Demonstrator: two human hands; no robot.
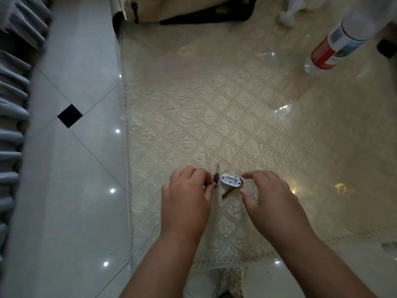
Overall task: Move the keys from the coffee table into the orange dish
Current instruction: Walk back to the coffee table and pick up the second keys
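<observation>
Two keys lie near the front of the coffee table point(214, 117), which wears a cream quilted cloth under clear plastic. A dark-headed key point(216, 176) sits just right of my left hand point(187, 194), whose fingertips pinch at its head. A second key with a white oval tag point(229, 181) lies beside it, its blade pointing toward me. My right hand point(268, 198) hovers over that tagged key with fingers and thumb apart, holding nothing. No orange dish is in view.
A red and white spray can point(335, 46) stands at the table's far right. A dark-edged bag point(193, 9) rests at the far edge. The pale tiled floor point(71, 147) runs along the left, beside grey pleated fabric point(12, 104).
</observation>
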